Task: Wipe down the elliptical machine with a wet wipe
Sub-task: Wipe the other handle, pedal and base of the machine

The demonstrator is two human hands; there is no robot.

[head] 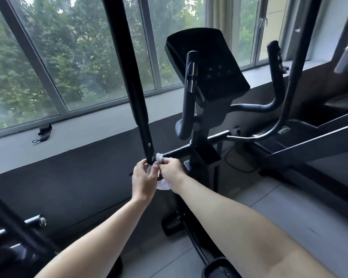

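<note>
The black elliptical machine fills the view, with its console [207,65] at the centre and a long left handle bar [129,73] running down from the top. Both my hands meet at the bar's lower end. My left hand [144,180] curls its fingers around the bar and the white wet wipe [162,184]. My right hand [171,171] pinches the wipe against the bar from the right. A bunched part of the wipe sticks up above my fingers, and a flap hangs below them.
A wide window [68,57] with trees outside runs along the far wall above a grey sill [78,133]. A small black object [43,132] lies on the sill. Another machine's frame [309,141] stands at the right, and a black bar [18,227] crosses the lower left.
</note>
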